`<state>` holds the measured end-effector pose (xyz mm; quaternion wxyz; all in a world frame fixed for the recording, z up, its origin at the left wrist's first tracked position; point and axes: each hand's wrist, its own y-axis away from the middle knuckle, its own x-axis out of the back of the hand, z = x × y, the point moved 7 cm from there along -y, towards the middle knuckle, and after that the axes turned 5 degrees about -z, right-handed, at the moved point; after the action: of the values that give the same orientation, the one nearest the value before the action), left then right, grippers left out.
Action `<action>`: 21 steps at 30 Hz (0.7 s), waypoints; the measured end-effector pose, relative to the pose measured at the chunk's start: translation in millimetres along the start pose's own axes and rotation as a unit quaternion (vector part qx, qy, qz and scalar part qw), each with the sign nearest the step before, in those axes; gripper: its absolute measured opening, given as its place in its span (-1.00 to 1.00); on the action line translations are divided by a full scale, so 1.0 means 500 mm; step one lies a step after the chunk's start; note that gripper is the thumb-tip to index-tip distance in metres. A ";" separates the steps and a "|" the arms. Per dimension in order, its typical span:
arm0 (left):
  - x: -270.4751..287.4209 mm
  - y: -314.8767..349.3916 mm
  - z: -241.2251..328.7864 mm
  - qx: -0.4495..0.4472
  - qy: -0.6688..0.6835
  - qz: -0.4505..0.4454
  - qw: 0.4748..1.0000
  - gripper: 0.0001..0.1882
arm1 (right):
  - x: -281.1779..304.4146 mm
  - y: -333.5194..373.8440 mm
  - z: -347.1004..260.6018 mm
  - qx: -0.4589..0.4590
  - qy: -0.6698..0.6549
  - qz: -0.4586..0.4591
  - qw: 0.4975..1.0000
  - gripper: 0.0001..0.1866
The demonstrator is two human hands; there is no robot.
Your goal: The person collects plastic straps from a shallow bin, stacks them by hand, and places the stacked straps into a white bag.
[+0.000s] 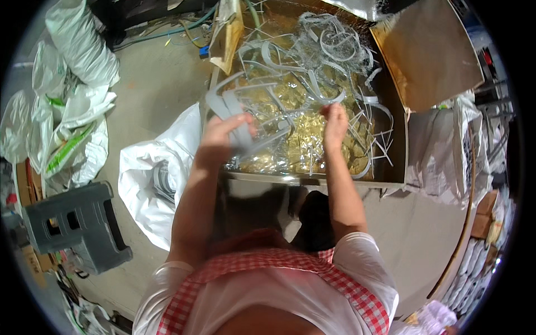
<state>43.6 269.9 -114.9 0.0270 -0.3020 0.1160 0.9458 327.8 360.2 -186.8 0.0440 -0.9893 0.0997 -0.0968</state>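
Note:
My left hand (pixel 222 133), slightly blurred, is closed around a few grey curved plastic strips (pixel 230 105) above the left side of a wide, shallow box (pixel 318 181). Over the box's middle, my right hand (pixel 336 124) has its fingers drawn together; whether anything is in them is too small to tell. Beneath both hands lie tangled grey curved strips (pixel 321 84) and thin pale sticks (pixel 385 148) on shiny, yellowish clear sheeting (pixel 304 131). A clump of clear stringy plastic (pixel 349 44) sits at the far right of the box.
Left of the box stands an open white sack (pixel 139 164) with grey curved pieces inside. A dark grey step stool (pixel 75 223) is farther left, below stuffed white sacks (pixel 81 42). Cardboard (pixel 432 61) rises at the right, beside more plastic bags (pixel 438 151).

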 end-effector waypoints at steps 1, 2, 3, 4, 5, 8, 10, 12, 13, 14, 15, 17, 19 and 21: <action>-0.015 0.003 0.006 0.009 -0.005 -0.007 1.000 -0.69 | 0.037 -0.009 0.018 -0.011 0.045 0.061 0.997 -0.55; -0.029 0.014 0.030 -0.038 0.039 -0.004 0.999 -0.67 | 0.046 0.002 0.043 -0.017 0.044 0.071 0.996 -0.55; -0.040 0.026 0.058 -0.089 0.082 0.001 0.993 -0.65 | 0.006 0.019 0.121 -0.210 0.034 -0.058 0.975 -0.49; -0.049 0.030 0.062 -0.086 0.059 -0.001 0.995 -0.60 | -0.022 0.064 0.182 -0.392 0.022 -0.182 0.902 -0.42; -0.050 0.027 0.060 -0.080 0.056 -0.009 0.995 -0.60 | -0.080 0.111 0.205 -0.463 -0.099 -0.318 0.821 -0.30; -0.066 0.025 0.049 -0.065 0.070 -0.135 0.986 -0.46 | -0.158 0.172 0.232 -0.500 -0.164 -0.352 0.774 -0.08; -0.066 0.033 0.045 -0.073 0.053 -0.167 0.982 -0.45 | -0.175 0.177 0.220 -0.509 -0.221 -0.333 0.762 -0.05; -0.075 0.045 0.043 -0.080 0.078 -0.193 0.975 -0.40 | -0.182 0.189 0.158 -0.502 -0.316 -0.302 0.746 0.10; -0.075 0.047 0.044 -0.080 0.075 -0.194 0.975 -0.40 | -0.180 0.192 0.162 -0.501 -0.319 -0.302 0.746 0.10; -0.081 0.050 0.045 -0.070 0.097 -0.219 0.968 -0.42 | -0.189 0.197 0.158 -0.502 -0.420 -0.309 0.690 -0.18; -0.092 0.053 0.045 -0.057 0.122 -0.246 0.960 -0.43 | -0.191 0.200 0.151 -0.497 -0.515 -0.309 0.626 -0.44; -0.107 0.039 0.029 -0.036 0.130 -0.280 0.950 -0.44 | -0.202 0.196 0.190 -0.417 -0.613 -0.369 0.560 -0.44; -0.110 0.043 0.027 -0.029 0.161 -0.328 0.930 -0.47 | -0.214 0.176 0.201 -0.413 -0.514 -0.338 0.672 -0.52; -0.093 0.055 0.033 -0.032 0.165 -0.320 0.932 -0.49 | -0.211 0.168 0.168 -0.513 -0.592 -0.192 0.591 -0.57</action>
<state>68.6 248.1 -69.4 0.2996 -0.4754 -0.0140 0.8271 227.3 305.6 -297.1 -0.4414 -0.6837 -0.1078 0.5711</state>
